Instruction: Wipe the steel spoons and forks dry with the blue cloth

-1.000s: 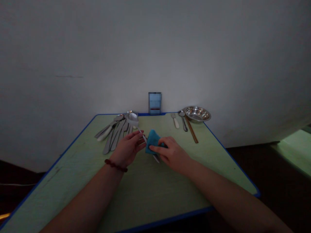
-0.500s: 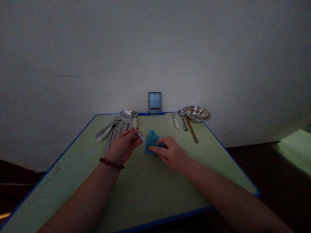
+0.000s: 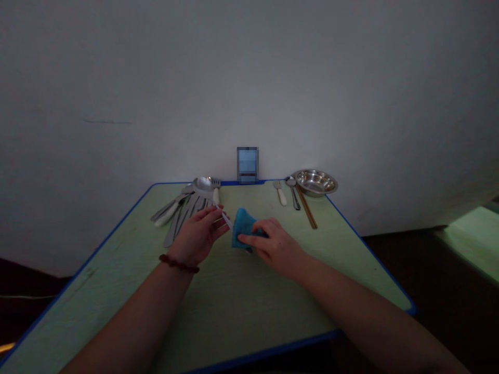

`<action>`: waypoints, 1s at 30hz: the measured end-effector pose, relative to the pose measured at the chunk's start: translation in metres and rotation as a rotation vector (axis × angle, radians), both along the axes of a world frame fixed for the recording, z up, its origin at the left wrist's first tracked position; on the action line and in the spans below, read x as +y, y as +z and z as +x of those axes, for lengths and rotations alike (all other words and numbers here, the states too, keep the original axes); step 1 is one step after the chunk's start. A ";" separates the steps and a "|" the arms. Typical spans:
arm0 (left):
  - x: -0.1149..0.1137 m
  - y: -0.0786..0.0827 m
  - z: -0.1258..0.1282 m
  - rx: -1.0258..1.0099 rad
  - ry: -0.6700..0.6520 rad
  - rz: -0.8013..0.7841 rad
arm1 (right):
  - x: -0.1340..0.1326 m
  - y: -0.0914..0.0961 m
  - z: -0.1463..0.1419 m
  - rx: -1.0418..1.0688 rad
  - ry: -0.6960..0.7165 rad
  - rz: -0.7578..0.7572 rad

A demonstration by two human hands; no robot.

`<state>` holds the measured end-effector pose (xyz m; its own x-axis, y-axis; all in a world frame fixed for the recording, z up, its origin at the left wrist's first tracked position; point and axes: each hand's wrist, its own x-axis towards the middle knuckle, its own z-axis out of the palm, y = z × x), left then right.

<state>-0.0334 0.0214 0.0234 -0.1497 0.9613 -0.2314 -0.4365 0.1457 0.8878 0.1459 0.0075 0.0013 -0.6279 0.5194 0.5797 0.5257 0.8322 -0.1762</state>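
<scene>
My left hand [image 3: 198,235] grips the thin handle of a steel spoon [image 3: 203,184], whose bowl rises over the cutlery pile. The handle's other end runs into a blue cloth [image 3: 245,229], which my right hand [image 3: 273,245] pinches around it. The part of the handle inside the cloth is hidden. A dark bead bracelet [image 3: 179,264] circles my left wrist. A pile of steel knives, forks and spoons [image 3: 183,215] lies just beyond my left hand.
The green table [image 3: 241,306] has a blue edge and meets a wall at the back. At the far right stand a steel bowl [image 3: 315,183], wooden chopsticks [image 3: 306,208], a spoon [image 3: 294,193] and a white-handled fork [image 3: 280,192]. A blurred rectangular object [image 3: 247,165] leans against the wall.
The spoon's bowl has swung left over the pile, and my left hand has shifted slightly left. My right hand stays on the cloth around the handle.
</scene>
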 end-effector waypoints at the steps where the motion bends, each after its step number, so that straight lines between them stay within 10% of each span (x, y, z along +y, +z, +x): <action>1: 0.000 0.000 0.000 0.001 0.000 -0.002 | 0.000 0.000 0.000 -0.005 -0.002 -0.006; 30: -0.002 -0.002 0.005 0.032 -0.037 -0.062 | 0.002 0.003 -0.001 -0.062 0.040 0.025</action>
